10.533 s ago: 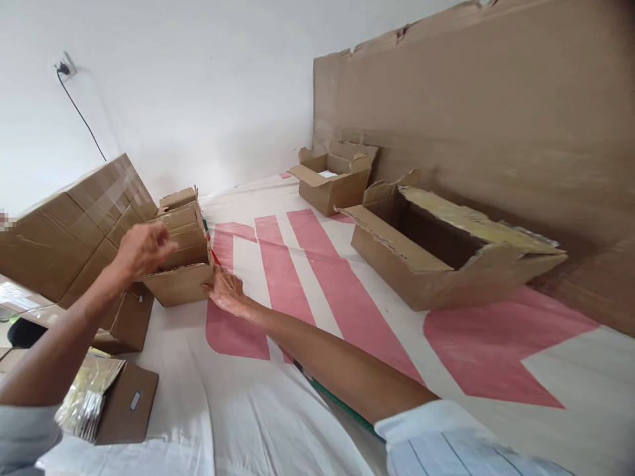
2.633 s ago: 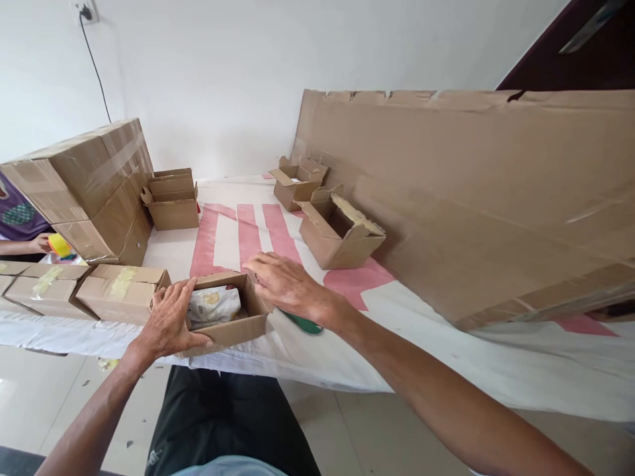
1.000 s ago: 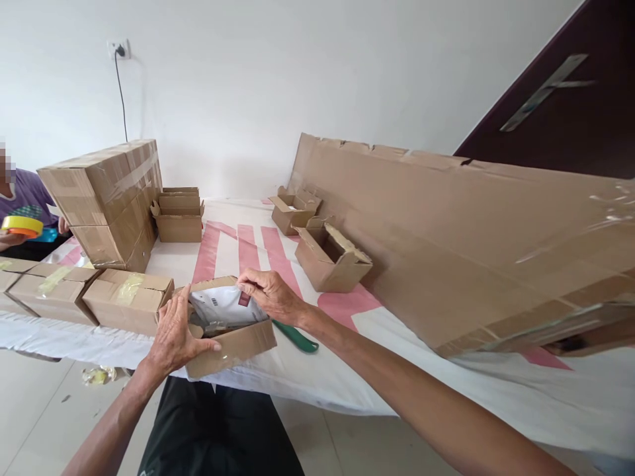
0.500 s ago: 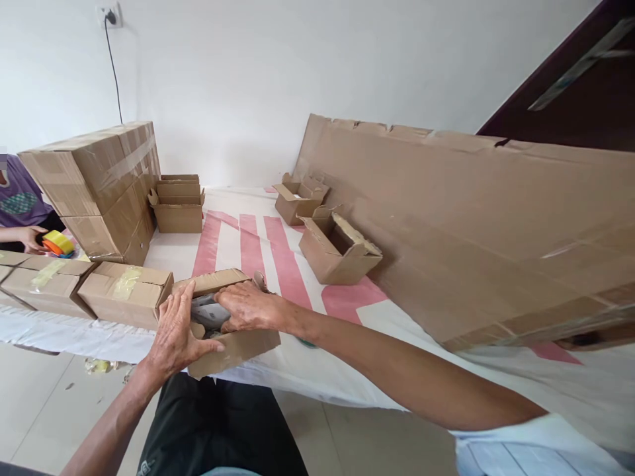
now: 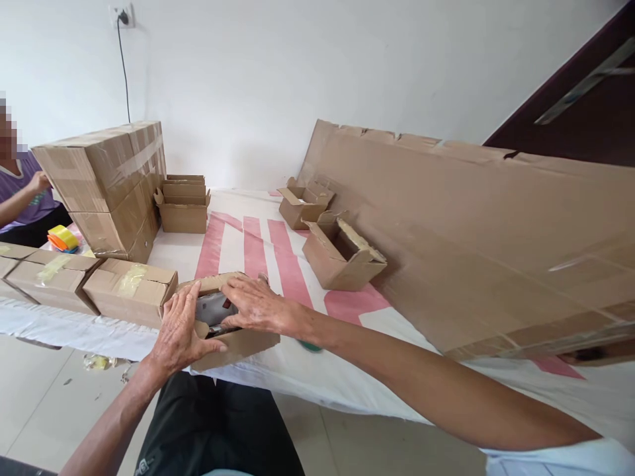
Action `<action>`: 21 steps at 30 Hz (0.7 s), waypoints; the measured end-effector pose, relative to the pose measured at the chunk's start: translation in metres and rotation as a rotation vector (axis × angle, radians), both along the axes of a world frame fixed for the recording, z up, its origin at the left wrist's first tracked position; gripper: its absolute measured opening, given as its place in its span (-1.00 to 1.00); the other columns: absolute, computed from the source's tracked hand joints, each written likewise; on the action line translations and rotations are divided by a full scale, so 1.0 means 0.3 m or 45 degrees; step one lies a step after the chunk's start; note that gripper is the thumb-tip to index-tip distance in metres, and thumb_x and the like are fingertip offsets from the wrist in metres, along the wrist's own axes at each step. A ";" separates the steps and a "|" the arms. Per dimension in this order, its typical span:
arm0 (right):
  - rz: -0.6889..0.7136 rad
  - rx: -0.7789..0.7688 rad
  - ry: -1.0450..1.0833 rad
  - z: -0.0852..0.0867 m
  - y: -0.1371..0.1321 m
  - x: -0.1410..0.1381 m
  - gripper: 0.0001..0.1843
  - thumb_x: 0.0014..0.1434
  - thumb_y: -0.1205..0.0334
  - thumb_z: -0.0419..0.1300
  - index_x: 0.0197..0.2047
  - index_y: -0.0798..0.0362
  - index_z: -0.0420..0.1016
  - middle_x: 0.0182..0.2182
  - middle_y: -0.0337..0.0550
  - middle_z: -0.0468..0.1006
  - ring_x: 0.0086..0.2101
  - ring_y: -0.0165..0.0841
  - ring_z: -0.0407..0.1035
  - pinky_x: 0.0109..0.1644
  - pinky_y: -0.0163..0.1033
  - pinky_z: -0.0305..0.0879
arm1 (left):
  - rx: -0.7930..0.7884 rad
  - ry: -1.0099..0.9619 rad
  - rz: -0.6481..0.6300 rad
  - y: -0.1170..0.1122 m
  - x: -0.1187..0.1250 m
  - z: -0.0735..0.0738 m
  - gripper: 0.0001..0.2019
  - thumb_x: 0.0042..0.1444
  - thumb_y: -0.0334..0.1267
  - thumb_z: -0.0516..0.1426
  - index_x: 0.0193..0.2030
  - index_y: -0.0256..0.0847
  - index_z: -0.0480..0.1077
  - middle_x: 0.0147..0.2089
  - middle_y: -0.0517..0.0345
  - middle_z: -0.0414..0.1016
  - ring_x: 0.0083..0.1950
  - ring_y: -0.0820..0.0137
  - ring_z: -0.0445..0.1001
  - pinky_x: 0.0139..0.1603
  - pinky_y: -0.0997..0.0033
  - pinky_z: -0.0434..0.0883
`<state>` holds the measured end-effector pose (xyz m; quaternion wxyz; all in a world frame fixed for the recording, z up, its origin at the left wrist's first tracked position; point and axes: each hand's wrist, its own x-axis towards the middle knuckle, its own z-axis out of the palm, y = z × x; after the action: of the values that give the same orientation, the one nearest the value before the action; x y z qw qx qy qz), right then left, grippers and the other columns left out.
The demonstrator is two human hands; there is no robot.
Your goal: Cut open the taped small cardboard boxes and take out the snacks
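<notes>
An opened cardboard box (image 5: pixel 248 347) lies at the table's near edge, in front of my body. My left hand (image 5: pixel 181 327) grips its left end, thumb along the near side and fingers over the far corner. Inside the box is a grey-white plastic-wrapped packet (image 5: pixel 211 309) with a small dark red mark. My right hand (image 5: pixel 255 304) reaches into the box from the right, its fingers and thumb around the packet's right part; the fingertips are partly hidden. A closed box (image 5: pixel 131 297) with yellowish tape stands just left of my left hand.
Open boxes (image 5: pixel 342 254) stand at the back right before a large leaning cardboard sheet (image 5: pixel 471 244). Nested boxes (image 5: pixel 183 215) stand beside stacked cartons (image 5: pixel 114 165). Tape rolls (image 5: pixel 63 238) lie at left, near another person (image 5: pixel 30 192). A green object (image 5: pixel 311 346) lies under my right forearm.
My right hand has shifted slightly up within the box, and a dark red mark now shows on the packet. The other person's hand has left the tape rolls and is raised by the cartons.
</notes>
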<state>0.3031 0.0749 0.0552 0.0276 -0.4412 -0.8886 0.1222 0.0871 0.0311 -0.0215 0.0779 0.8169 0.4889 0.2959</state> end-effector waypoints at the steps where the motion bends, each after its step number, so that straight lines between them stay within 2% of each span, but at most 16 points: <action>1: 0.015 -0.005 -0.073 -0.006 -0.001 -0.002 -0.53 0.18 -0.07 0.41 -0.01 0.11 0.55 0.00 0.12 0.56 0.03 0.07 0.43 0.04 0.04 0.33 | -0.002 -0.002 -0.001 0.000 0.000 0.001 0.25 -0.05 0.15 0.43 0.61 -0.13 -0.19 0.47 -0.35 0.26 0.49 -0.23 0.24 0.44 -0.33 0.15; 4: 0.083 -0.034 -0.171 -0.020 0.003 -0.012 -0.47 0.21 -0.17 0.38 -0.01 0.12 0.54 -0.04 0.10 0.56 -0.02 0.03 0.45 0.02 0.00 0.34 | -0.006 -0.005 -0.003 -0.001 -0.002 0.004 0.26 -0.07 0.15 0.44 0.61 -0.13 -0.18 0.46 -0.33 0.27 0.48 -0.23 0.25 0.43 -0.31 0.17; 7: 0.107 -0.016 -0.164 -0.021 -0.001 -0.019 -0.52 0.22 -0.15 0.38 -0.05 0.12 0.56 -0.10 0.05 0.56 -0.09 -0.04 0.47 -0.01 -0.04 0.36 | -0.006 -0.008 -0.004 0.000 -0.006 0.005 0.24 -0.04 0.18 0.42 0.61 -0.13 -0.19 0.47 -0.34 0.25 0.48 -0.24 0.25 0.41 -0.31 0.19; 11: 0.095 0.092 -0.153 -0.011 -0.024 -0.022 -0.53 0.26 -0.01 0.39 0.05 0.18 0.54 0.12 0.21 0.46 0.14 0.08 0.35 0.14 0.06 0.32 | 0.026 -0.008 -0.010 0.002 -0.007 0.001 0.23 -0.01 0.22 0.40 0.61 -0.14 -0.20 0.46 -0.37 0.26 0.46 -0.22 0.27 0.40 -0.29 0.20; 14: 0.135 0.149 -0.128 -0.002 -0.031 -0.021 -0.47 0.24 -0.06 0.41 0.07 0.20 0.54 0.16 0.24 0.43 0.21 0.11 0.28 0.22 0.12 0.27 | 0.039 -0.013 -0.010 0.002 -0.005 0.000 0.24 -0.03 0.22 0.41 0.61 -0.14 -0.18 0.45 -0.37 0.25 0.46 -0.22 0.27 0.39 -0.28 0.21; 18: 0.119 0.033 -0.074 0.002 -0.033 -0.009 -0.49 0.24 -0.16 0.37 -0.02 0.13 0.56 0.04 0.12 0.49 0.05 0.03 0.39 0.11 0.08 0.33 | 0.021 -0.021 0.012 0.001 -0.003 0.003 0.24 -0.05 0.20 0.42 0.61 -0.13 -0.16 0.46 -0.35 0.24 0.45 -0.23 0.28 0.38 -0.27 0.23; 21: 0.032 -0.051 -0.064 -0.007 -0.034 0.005 -0.60 0.27 -0.09 0.35 -0.08 0.10 0.56 -0.10 0.02 0.51 -0.09 -0.06 0.44 0.00 0.00 0.34 | 0.022 -0.019 0.011 0.000 -0.002 0.005 0.23 -0.06 0.17 0.42 0.61 -0.13 -0.16 0.45 -0.34 0.26 0.44 -0.23 0.29 0.37 -0.26 0.24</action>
<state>0.3045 0.0646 0.0530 -0.0049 -0.4332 -0.8920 0.1292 0.0865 0.0310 -0.0202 0.0731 0.8132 0.4892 0.3067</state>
